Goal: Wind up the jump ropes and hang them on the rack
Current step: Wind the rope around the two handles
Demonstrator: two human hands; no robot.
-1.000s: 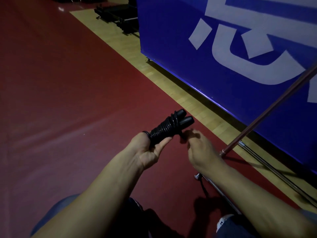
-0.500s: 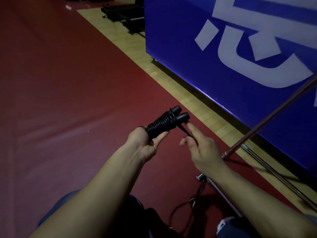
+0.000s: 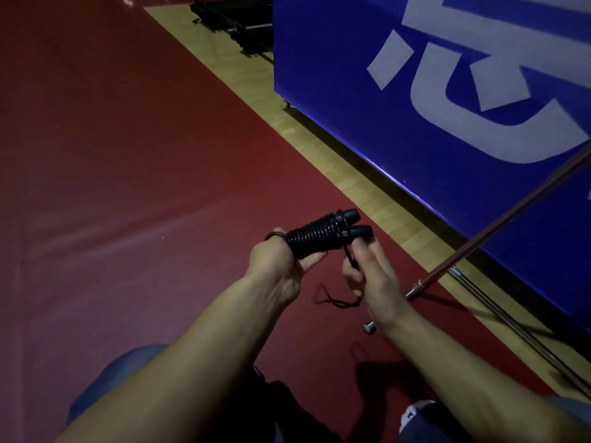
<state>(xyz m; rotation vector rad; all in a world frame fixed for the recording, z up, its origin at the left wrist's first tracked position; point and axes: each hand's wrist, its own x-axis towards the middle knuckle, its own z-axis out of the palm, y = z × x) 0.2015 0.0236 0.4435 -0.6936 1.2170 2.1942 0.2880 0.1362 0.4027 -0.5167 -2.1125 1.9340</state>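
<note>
A black jump rope (image 3: 323, 233) is wound in tight coils around its two handles, whose tips stick out to the upper right. My left hand (image 3: 281, 270) grips the lower end of this bundle. My right hand (image 3: 371, 276) pinches the loose black cord just below the handle tips; a short tail of cord (image 3: 332, 298) dangles beneath it. The metal rack (image 3: 486, 247) shows as a slanted pole and floor bars to the right, apart from both hands.
A big blue banner board (image 3: 415, 91) with white lettering stands along the right. A strip of wooden floor (image 3: 287, 123) borders the red mat (image 3: 128, 187). Dark equipment (image 3: 236, 17) lies at the top. My knees and a shoe (image 3: 412, 414) fill the bottom edge.
The right hand has pulled the loose cord in close under the handle tips, and the long trailing loop has shortened to a small tail. The bundle stays in the left hand.
</note>
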